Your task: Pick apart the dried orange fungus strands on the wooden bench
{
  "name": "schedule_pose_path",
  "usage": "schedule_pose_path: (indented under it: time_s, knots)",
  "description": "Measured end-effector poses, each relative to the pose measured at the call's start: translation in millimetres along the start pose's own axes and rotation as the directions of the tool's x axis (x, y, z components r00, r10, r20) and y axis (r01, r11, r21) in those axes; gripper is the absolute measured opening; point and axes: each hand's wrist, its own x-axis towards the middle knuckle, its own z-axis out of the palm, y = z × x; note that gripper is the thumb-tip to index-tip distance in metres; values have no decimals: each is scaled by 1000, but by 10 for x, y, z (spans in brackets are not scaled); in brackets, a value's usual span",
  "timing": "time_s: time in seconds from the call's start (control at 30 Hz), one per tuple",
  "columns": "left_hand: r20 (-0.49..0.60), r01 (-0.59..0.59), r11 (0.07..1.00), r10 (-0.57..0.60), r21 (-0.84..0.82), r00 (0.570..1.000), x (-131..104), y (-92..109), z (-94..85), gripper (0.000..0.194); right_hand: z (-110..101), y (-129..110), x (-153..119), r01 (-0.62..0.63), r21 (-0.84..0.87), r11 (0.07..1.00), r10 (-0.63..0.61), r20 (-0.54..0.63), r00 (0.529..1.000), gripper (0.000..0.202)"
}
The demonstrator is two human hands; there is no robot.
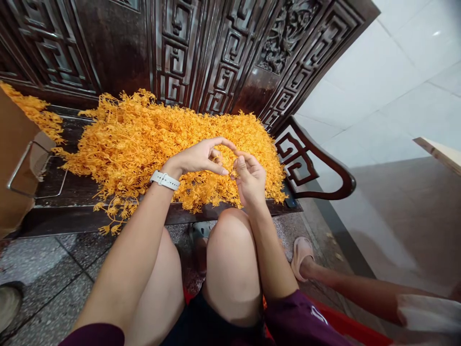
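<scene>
A large heap of orange, spidery plastic flower pieces (122, 139) lies on a dark wooden bench, just beyond my knees. Over its front part my two hands meet. My right hand (252, 180) is closed, thumb and forefinger pinching a small orange flower piece (233, 175) that is mostly hidden by the fingers. My left hand (201, 156) has its thumb and forefinger spread in a wide curve, the other fingers loosely bent. Its forefinger tip reaches my right fingers, and its thumb tip is close beside the orange piece. A pale watch strap (164, 179) circles my left wrist.
The bench's carved backrest (176, 53) rises behind the heap, with a curved armrest (324, 190) at right. A cardboard box (16, 158) and a bent metal wire handle (21, 166) are at left. Another person's leg and pale clog (301, 254) extend in from the right.
</scene>
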Motion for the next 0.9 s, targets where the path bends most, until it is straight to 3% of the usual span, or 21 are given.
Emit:
schedule_pose_path:
  time_s: [0.13,0.27,0.6,0.77,0.83,0.87,0.9]
  knots:
    - [39,-21,999,23,-40,999,0,19,50,69,27,15,-24,-64,-75,995,71,94,993,48]
    - [85,6,999,-3,-37,996,12,23,118,71,35,48,-23,-8,-165,986,29,122,992,48]
    - [22,-14,962,8,273,1000,60,-28,169,39,25,38,22,123,29,992,-119,-131,984,50]
    - [102,-156,927,128,341,986,138,-51,116,26,28,35,1,146,10,989,-144,-106,984,48]
    - [22,-180,931,182,317,983,160,-126,-8,24,31,-65,-123,235,-81,969,-239,-37,970,44]
    - [-93,-172,943,206,285,974,163,-171,-97,24,39,-136,-212,280,-118,953,-280,20,960,43]
    - [-293,-151,962,216,228,932,159,-218,-201,26,54,-215,-309,316,-138,939,-302,115,946,41]
